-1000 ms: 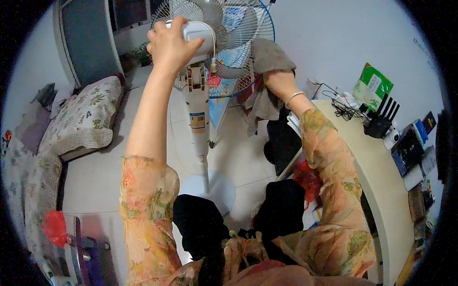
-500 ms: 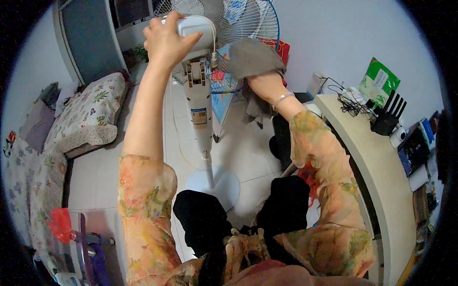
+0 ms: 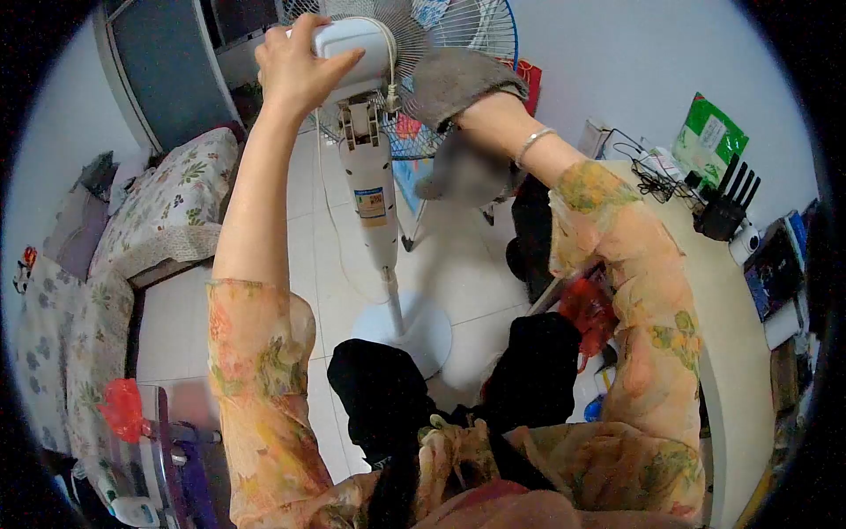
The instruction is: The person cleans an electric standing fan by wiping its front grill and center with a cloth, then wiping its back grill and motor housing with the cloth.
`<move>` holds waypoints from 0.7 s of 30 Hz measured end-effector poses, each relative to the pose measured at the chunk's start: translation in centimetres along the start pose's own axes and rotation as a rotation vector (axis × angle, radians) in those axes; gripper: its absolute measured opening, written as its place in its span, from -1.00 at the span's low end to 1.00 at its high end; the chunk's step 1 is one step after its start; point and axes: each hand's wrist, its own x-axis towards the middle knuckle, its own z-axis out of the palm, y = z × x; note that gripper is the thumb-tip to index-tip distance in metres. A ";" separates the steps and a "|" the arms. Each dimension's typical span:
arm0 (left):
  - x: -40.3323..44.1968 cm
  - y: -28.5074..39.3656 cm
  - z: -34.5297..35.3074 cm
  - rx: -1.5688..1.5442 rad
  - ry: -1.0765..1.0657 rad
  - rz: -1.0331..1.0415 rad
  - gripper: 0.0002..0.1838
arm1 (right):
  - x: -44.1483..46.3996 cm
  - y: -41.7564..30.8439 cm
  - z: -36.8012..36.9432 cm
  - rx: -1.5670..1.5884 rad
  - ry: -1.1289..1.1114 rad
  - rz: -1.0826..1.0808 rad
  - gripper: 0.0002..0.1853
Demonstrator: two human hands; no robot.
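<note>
A standing fan is in front of me, its white motor housing (image 3: 357, 44) near the top of the head view. My left hand (image 3: 300, 66) grips the housing's left side, fingers curled over the far edge and thumb across the back. A grey cloth (image 3: 463, 79) is wrapped over my right hand (image 3: 493, 115), hiding its fingers, and rests against the lower back of the wire grille (image 3: 489, 35). A loose end of the cloth hangs below, blurred. The white column (image 3: 372, 189) stands upright on a round base (image 3: 423, 331). The power cord is looped around the housing.
A cream desk (image 3: 705, 291) curves along the right, holding a black router (image 3: 723, 212), cables and a green packet (image 3: 709, 128). A bed with a floral cover (image 3: 176, 198) is on the left. A red bag (image 3: 589, 313) hangs under the desk near my right knee.
My right hand has shifted slightly up and left along the grille with the cloth, whose loose end now swings. My left hand stays on the housing. The view has tilted a little.
</note>
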 end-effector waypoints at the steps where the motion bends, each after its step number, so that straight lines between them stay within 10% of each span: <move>1: 0.1 -0.1 0.1 0.008 0.003 0.013 -0.33 | -0.7 -0.2 -0.9 -0.029 0.050 -0.014 -0.67; 2: 0.0 -0.1 0.2 0.010 0.008 0.014 -0.33 | -1.2 -0.4 -1.8 -0.082 -0.181 0.102 -0.62; 9: 0.1 0.4 0.5 0.067 0.006 -0.042 -0.35 | -9.9 5.8 3.7 -0.032 0.099 0.203 -0.71; 12: -0.1 -0.3 0.3 0.023 0.008 0.024 -0.37 | -12.2 7.4 3.1 -0.092 -0.566 0.493 -0.67; 15: 0.4 -0.6 -0.3 -0.054 0.011 0.068 -0.38 | -13.4 7.1 2.3 -0.078 -0.379 0.644 -0.70; 19: 0.2 -0.2 -0.6 -0.059 0.028 0.086 -0.39 | -10.9 6.2 1.8 -0.316 0.360 0.296 -0.67; 21: 0.3 0.0 -0.9 -0.095 0.013 0.098 -0.39 | -8.0 6.0 0.0 -0.272 0.049 0.387 -0.67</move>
